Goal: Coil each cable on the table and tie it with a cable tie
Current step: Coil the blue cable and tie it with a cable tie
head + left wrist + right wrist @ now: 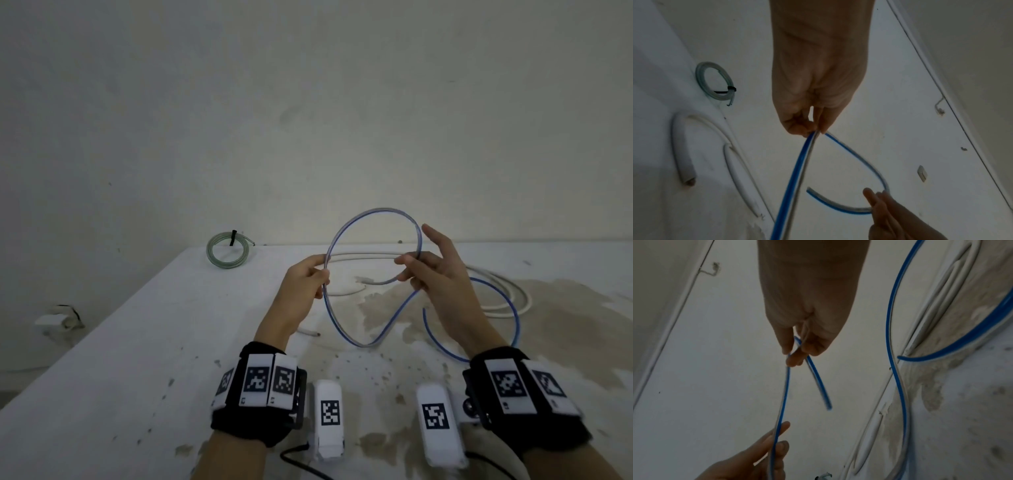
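A blue-and-clear cable [373,214] arches in a raised loop between my hands above the white table [144,342]. My left hand [317,272] pinches the loop's left side, seen close in the left wrist view, left hand [812,128], cable [795,170]. My right hand [409,262] pinches the crossing near the cable's free end, its outer fingers spread; in the right wrist view the right hand [797,352] holds the cable [784,395]. The rest of the blue cable [507,301] trails in a curve over the table on the right.
A greenish coiled cable [227,251] tied with a black cable tie [233,237] lies at the table's far left corner. A loose white cable [493,277] sprawls across the far side. Brown stains [394,308] mark the tabletop. A wall stands right behind.
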